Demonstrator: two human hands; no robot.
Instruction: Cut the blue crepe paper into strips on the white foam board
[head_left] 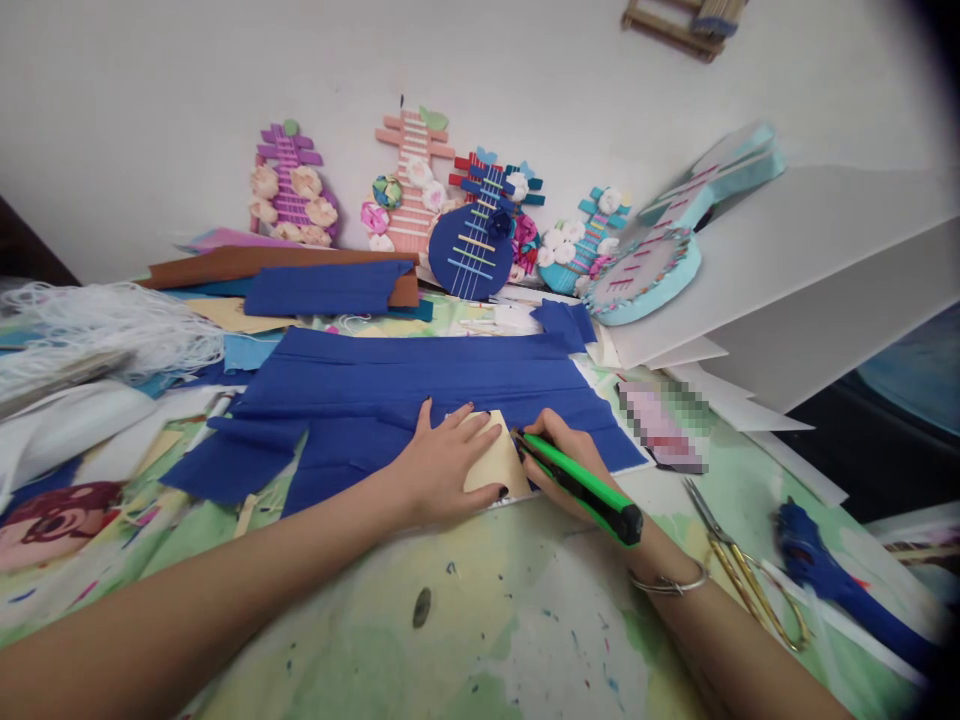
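Observation:
My left hand (442,465) lies flat with fingers spread, pressing on a cream-coloured card (496,455). In my right hand (566,455) is a green and black utility knife (581,480), its front end at the card's right edge. My fingers hide the blade tip. Blue crepe paper (420,365) spreads out under and behind the card. A loose blue strip (232,458) sticks out to the left of my left hand.
Gold-handled scissors (739,570) and a blue glue gun (832,575) lie at the right. Several paper lutes (472,250) lean on the back wall. White string (127,325) is heaped at the left; large white boards (787,260) stand at the right.

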